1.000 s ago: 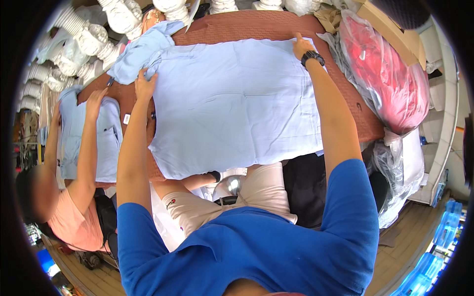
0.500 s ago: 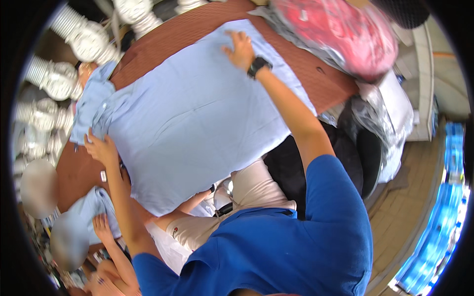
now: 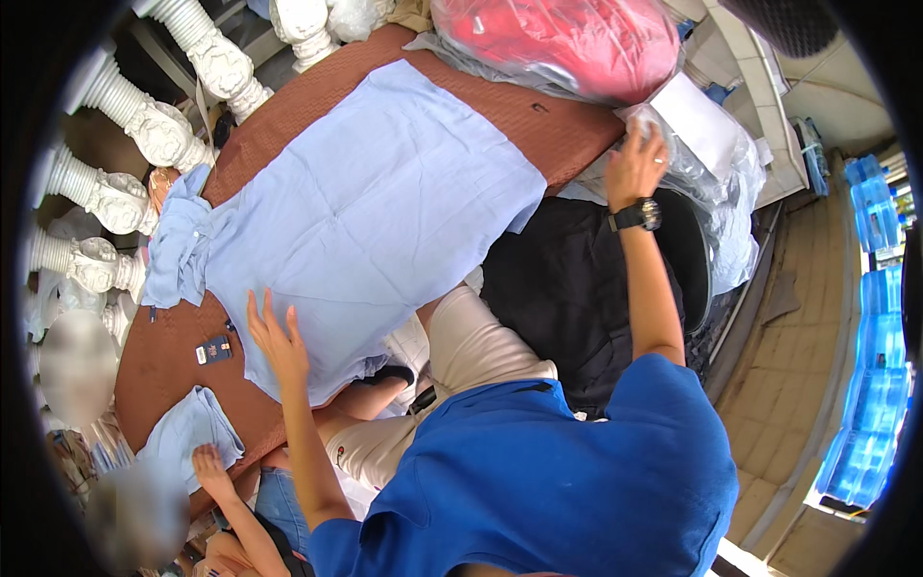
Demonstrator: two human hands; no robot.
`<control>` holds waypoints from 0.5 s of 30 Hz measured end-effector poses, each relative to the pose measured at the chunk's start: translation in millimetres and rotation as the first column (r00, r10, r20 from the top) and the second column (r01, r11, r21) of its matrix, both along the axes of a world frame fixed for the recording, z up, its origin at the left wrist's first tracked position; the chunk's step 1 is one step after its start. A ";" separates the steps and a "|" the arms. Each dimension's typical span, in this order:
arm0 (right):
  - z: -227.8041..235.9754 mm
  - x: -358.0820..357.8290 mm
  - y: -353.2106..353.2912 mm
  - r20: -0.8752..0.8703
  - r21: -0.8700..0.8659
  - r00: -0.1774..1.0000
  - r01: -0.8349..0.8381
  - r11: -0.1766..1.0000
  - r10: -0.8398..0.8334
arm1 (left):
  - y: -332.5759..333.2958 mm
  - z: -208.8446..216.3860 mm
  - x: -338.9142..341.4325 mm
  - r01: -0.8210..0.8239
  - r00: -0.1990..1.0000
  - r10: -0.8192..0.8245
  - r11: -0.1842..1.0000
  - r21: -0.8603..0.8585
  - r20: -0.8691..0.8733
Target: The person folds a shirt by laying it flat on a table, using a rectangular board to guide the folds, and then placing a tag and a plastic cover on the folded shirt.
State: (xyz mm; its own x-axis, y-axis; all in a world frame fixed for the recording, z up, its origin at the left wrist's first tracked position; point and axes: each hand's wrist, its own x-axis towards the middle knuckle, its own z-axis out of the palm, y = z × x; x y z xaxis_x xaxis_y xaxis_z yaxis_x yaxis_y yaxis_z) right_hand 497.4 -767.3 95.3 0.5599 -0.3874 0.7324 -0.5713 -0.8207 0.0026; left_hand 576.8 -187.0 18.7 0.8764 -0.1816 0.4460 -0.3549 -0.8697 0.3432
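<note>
A light blue shirt (image 3: 375,192) lies spread across the brown cloth-covered table (image 3: 154,370), its collar and sleeve part bunched at the left end. My left hand (image 3: 279,344) rests on the shirt's near left edge, fingers spread and holding nothing. Off to the right, my right hand (image 3: 635,175) with a black watch reaches past the table's end, its fingers apart at a clear plastic bag (image 3: 716,178). Whether the fingertips touch the plastic is hard to make out.
A small dark card (image 3: 213,350) lies left of the shirt. Another person's hand (image 3: 212,469) touches a folded light blue garment (image 3: 192,433). Red goods in plastic (image 3: 558,43) sit at the back. White balusters (image 3: 159,125) line the left; black fabric (image 3: 567,288) covers a seat beside me.
My right hand has left the shirt's far edge and moved right to the plastic bag. My left hand has shifted right and nearer along the shirt, and the small card is uncovered.
</note>
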 end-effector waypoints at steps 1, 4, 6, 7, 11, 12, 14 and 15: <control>1.4 -15.5 -22.9 0.017 -0.066 0.991 0.135 0.989 -0.134 | -10.3 11.8 -10.9 0.032 0.999 -0.031 0.998 -0.046 0.012; 2.7 -55.3 -77.5 -0.120 -0.026 0.946 0.301 0.953 -0.302 | -23.3 20.2 -36.3 0.053 0.999 -0.051 0.983 -0.177 0.017; 0.9 -62.5 -106.9 -0.113 0.005 0.949 0.297 0.955 -0.295 | -16.4 15.0 -47.8 0.032 0.999 -0.033 0.967 -0.254 0.002; 5.4 -70.1 -117.2 -0.140 0.041 0.954 0.275 0.961 -0.267 | -15.1 14.0 -52.7 0.029 0.999 -0.034 0.960 -0.279 -0.015; 26.8 -89.8 -144.0 0.072 0.374 0.992 0.065 0.925 -0.099 | -13.6 11.4 -60.3 0.076 0.995 -0.094 0.932 -0.355 -0.035; 39.3 -87.2 -138.5 0.123 0.388 0.989 0.025 0.921 -0.078 | -11.6 15.6 -63.2 0.078 0.994 -0.099 0.932 -0.353 -0.043; 63.0 -79.4 -127.7 0.239 0.407 0.967 -0.179 0.896 0.085 | -15.4 26.2 -65.6 0.087 0.992 -0.115 0.930 -0.357 -0.057; 73.8 -67.8 -112.1 0.326 0.495 0.911 -0.393 0.775 0.254 | -17.9 29.6 -64.9 0.111 0.988 -0.142 0.916 -0.386 -0.052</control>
